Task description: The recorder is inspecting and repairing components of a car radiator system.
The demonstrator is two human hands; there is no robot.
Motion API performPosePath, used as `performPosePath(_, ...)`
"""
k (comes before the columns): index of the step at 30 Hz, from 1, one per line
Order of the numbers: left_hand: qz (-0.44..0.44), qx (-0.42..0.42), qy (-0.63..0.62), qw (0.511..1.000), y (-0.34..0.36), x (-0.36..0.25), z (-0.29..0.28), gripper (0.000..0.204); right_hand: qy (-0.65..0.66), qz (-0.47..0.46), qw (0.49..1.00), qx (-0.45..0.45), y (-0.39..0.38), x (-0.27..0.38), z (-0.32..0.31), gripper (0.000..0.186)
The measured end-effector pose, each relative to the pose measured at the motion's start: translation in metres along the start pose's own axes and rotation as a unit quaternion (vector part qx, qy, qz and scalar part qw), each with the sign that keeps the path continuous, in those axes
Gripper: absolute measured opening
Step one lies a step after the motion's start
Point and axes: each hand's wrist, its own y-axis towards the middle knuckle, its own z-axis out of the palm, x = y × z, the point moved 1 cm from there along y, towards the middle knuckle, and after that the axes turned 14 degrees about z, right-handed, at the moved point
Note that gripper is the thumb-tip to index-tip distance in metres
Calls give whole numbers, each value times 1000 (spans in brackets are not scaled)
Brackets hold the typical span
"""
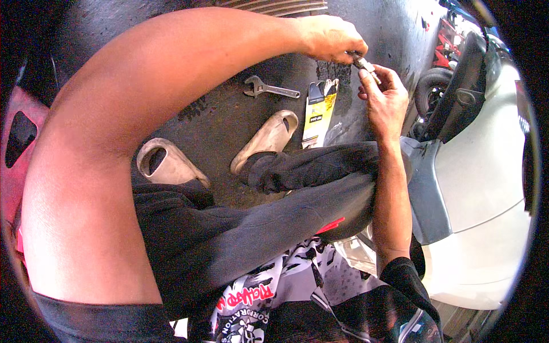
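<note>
Between my hands, beyond my knees, is a small silvery metal part [370,69] with a darker end and a narrow tip; its exact kind is too small to make out. My left hand [334,40] reaches across from the left and pinches the darker end in closed fingers. Thumb and fingers of my right hand [386,98] close on the other end. Below my left forearm, an adjustable wrench [274,90] lies on the dark floor. Beside it is a white, yellow and black package [316,117], near my right wrist.
Close on the right stands a vehicle with a white body panel [483,194], a grey panel [428,197] and a dark wheel [433,91]. My feet wear beige slides [266,137]. A red panel [23,134] is at the far left. Curved slats [280,6] show at the top.
</note>
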Motion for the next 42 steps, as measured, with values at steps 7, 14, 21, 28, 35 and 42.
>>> performPosePath(7, -20, 25, 10, 999, 1, -4, -3, 26, -36, 47, 998, 29, 3, 0, -2, 32)
performPosePath(14, -13, 16, -2, 1000, 1, -1, -2, 26, -109, 60, 991, 48, 11, 1, -3, 38)
performPosePath(21, -11, 10, 3, 1000, 0, -1, -1, 26, 13, 4, 1000, 3, -7, 7, 1, 34)
performPosePath(28, -25, 10, 26, 999, 4, -2, 1, 25, -104, 56, 993, 7, 4, 8, -5, 40)
performPosePath(35, -25, 23, -5, 999, 0, -5, -5, 24, -104, -23, 993, -43, -13, 15, 2, 40)
performPosePath(42, -24, 29, 10, 999, 3, -5, -8, 25, -78, 111, 988, 77, 8, 11, -4, 44)
